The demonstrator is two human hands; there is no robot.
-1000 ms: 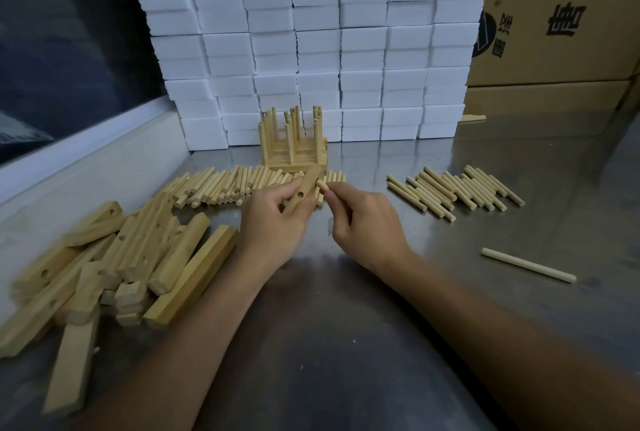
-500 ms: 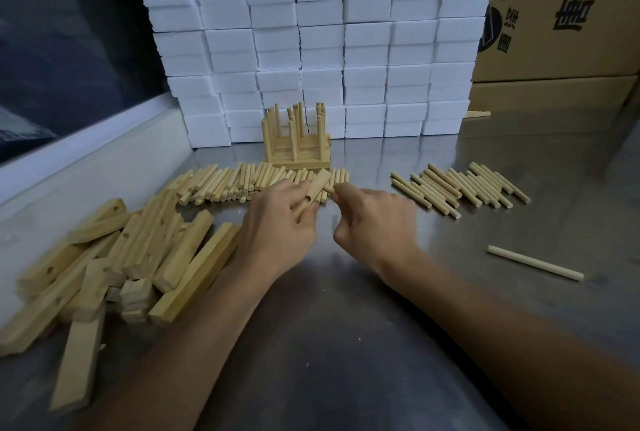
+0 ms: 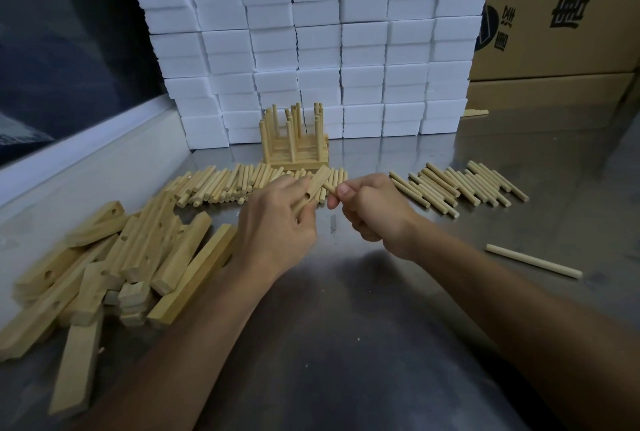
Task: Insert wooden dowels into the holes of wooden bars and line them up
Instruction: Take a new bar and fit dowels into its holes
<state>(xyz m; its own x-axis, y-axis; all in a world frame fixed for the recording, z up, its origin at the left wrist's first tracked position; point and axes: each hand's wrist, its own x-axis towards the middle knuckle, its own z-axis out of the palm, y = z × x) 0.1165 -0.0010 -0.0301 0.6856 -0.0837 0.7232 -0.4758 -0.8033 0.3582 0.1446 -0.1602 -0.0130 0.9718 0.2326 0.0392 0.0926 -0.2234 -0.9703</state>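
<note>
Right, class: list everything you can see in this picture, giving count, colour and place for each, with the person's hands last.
Pale wooden bar with holes: one, left hand.
Short wooden dowel: one, right hand.
Pile of wooden bars: many, tan, left.
Rows of loose dowels: many, centre and right.
Long single dowel: one, far right.
Finished bars with upright dowels: several, back centre.
White foam blocks: many, stacked behind.
Brown cardboard boxes: back right.
Steel table: grey.
Left hand: grips bar.
Right hand: pinches dowel.
</note>
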